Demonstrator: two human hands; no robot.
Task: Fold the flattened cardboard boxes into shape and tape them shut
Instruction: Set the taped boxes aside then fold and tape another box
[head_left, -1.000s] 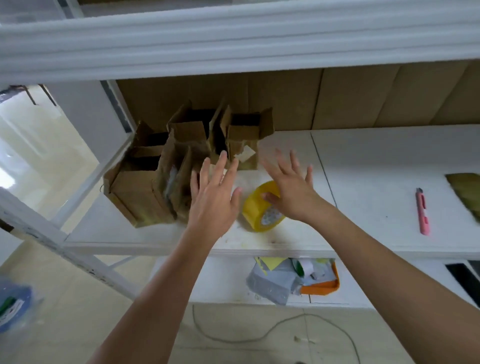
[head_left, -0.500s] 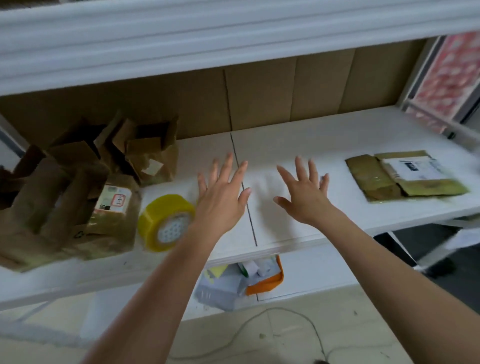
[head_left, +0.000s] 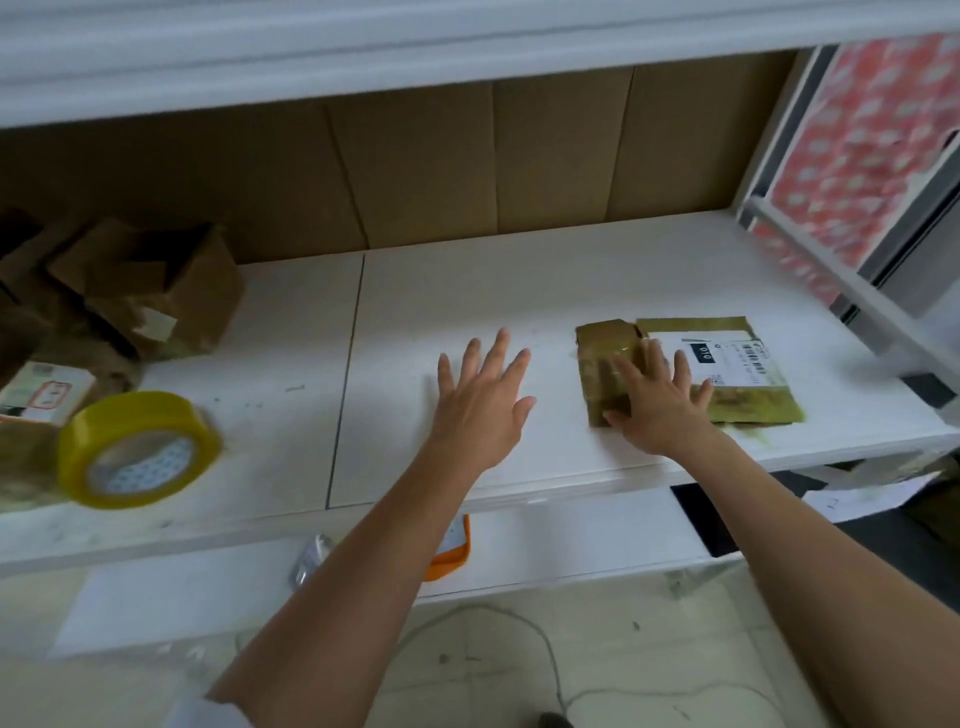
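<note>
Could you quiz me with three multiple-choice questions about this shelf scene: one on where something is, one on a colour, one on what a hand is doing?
1. Where does the tape roll lie on the white shelf?
A. at the left, near the front edge
B. at the far right
C. on the floor

2. What colour is the tape roll?
A. red
B. yellow
C. blue

3. What is the right hand doing?
A. gripping the tape roll
B. resting with spread fingers on the flattened box
C. hanging below the shelf

Answers:
1 A: it sits beside the folded boxes at the left.
2 B: its outer band is plainly yellow.
3 B: its straight fingers lie over the flat cardboard, while the left hand is spread over bare shelf.
</note>
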